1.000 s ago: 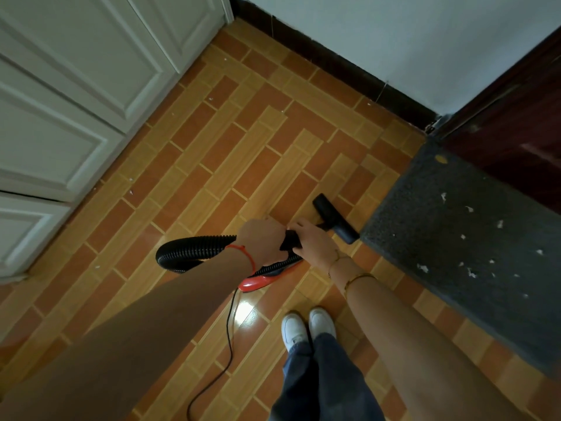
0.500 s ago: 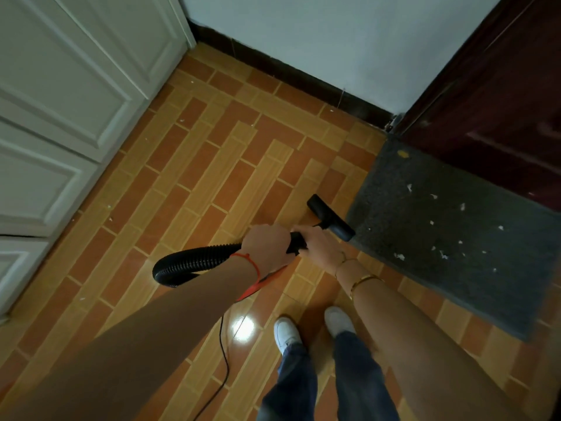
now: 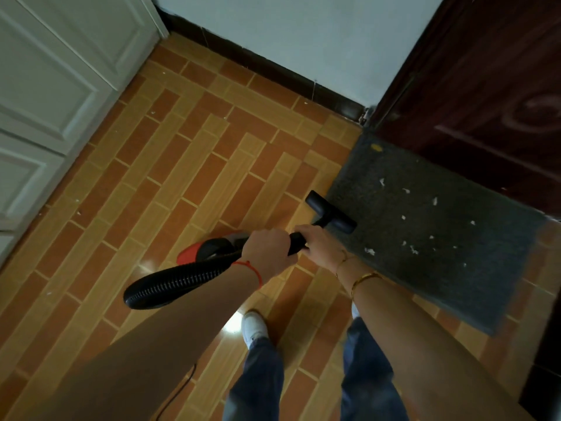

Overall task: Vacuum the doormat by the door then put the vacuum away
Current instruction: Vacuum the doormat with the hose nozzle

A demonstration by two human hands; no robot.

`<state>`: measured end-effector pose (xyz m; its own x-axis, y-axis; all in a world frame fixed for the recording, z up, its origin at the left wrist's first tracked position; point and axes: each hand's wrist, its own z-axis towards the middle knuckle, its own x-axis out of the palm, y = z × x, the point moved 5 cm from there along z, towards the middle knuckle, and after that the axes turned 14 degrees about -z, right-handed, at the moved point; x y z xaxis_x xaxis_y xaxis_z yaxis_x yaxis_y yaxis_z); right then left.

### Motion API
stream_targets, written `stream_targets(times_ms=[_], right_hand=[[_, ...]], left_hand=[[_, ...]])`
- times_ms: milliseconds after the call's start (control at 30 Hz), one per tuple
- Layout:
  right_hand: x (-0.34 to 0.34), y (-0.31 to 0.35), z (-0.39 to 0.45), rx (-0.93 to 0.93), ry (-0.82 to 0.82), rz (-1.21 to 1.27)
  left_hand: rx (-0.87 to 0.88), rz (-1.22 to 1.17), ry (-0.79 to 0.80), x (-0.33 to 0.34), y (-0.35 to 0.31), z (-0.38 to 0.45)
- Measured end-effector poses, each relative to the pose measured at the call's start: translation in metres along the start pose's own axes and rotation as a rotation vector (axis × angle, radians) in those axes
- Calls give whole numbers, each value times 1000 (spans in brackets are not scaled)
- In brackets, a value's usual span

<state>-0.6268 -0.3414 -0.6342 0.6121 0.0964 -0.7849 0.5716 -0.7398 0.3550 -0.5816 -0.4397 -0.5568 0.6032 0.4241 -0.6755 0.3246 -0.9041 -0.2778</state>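
At nine o'clock stand white cabinet doors [image 3: 45, 95]. Below centre, the ribbed black hose [image 3: 176, 282] loops beside the red vacuum body [image 3: 206, 250]. The left hand [image 3: 267, 253] has its fingers clenched around the black wand [image 3: 296, 243]; the right hand [image 3: 318, 246] grips it just ahead. The nozzle [image 3: 331, 215] touches the near edge of the grey doormat [image 3: 440, 238] at three o'clock, littered with white scraps [image 3: 406, 217].

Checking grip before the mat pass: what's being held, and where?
Both hands, left hand and right hand, grip the vacuum wand behind the nozzle.
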Motion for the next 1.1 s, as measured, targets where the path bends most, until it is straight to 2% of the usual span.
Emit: stream_targets(times_ms=[400, 700, 933, 1100], right_hand=[[-17, -107, -23, -63, 151, -51], [-37, -182, -11, -87, 137, -150], [-57, -219, 10, -129, 141, -234], [-69, -230, 15, -151, 119, -254]], left_hand=[[-86, -66, -31, 32, -113, 44], [-146, -148, -55, 36, -176, 93], [-181, -206, -20, 23, -197, 127], [-184, -196, 103, 11, -207, 136]])
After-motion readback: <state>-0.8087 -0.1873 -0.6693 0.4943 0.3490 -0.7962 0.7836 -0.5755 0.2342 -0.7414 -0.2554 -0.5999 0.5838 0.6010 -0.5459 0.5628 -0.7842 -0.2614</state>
